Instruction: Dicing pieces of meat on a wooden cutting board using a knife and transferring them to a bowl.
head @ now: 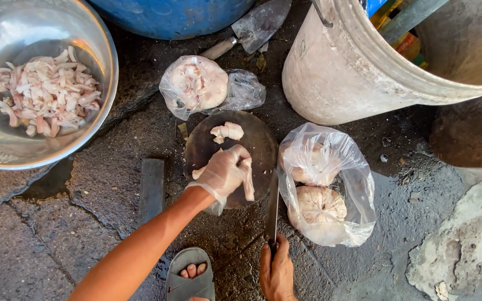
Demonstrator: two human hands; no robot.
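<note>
Gripping a knife (273, 214) at six o'clock, the right hand (277, 273) lays its blade beside the board (255, 142); the gloved left hand (224, 171) pinches a meat strip (247, 181) there. Bags (324, 189) crowd three o'clock, another bag (196, 83) and cleaver (252, 28) twelve, the bowl (104, 56) ten.

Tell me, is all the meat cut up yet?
Not yet. A pile of cut strips sits in the metal bowl. The gloved left hand holds a piece on the round board, and the right hand grips a knife. Three bags of meat still wait.
</note>
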